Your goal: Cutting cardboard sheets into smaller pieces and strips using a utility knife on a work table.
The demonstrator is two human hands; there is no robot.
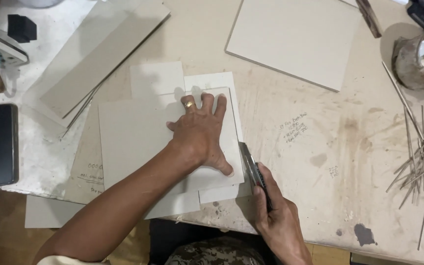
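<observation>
Now my left hand [199, 133] lies spread flat on the pale board sheet [138, 147], pinning it to the worktable [320, 142]. My right hand [278, 221] is fisted around the utility knife [252, 167] (blade against the sheet's right edge).

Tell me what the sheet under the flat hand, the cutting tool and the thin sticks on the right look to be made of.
Sheet under the left hand: likely grey cardboard, matte, with thin, clean-cut edges. Cutting tool in the right hand: seemingly a metal blade, going by its silvery glint, in a dark handle, possibly plastic. Thin sticks: pale and straight, perhaps bamboo or wood; too small to be sure.
</observation>
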